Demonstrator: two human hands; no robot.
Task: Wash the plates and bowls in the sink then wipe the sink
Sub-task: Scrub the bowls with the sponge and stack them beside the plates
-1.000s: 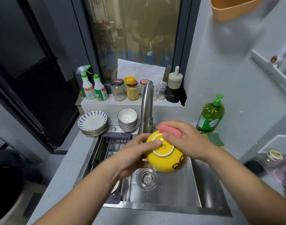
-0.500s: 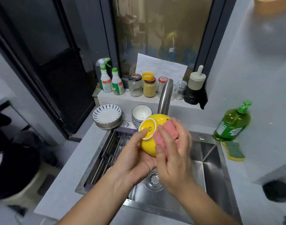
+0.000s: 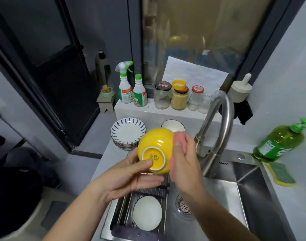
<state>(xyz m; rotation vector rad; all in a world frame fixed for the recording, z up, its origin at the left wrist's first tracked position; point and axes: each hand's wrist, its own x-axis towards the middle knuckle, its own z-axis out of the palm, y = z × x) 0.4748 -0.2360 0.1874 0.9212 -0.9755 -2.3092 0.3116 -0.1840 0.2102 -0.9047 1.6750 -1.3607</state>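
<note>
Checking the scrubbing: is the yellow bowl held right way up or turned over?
Turned over: the yellow bowl shows its white foot ring toward the camera, opening facing away.

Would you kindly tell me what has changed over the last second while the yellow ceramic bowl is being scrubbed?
The right hand slid the pink sponge from the foot ring of the yellow ceramic bowl round to its right side wall. Unchanged: the left hand holds the upturned bowl, thumb at the foot ring; the right hand grips the sponge.
</note>
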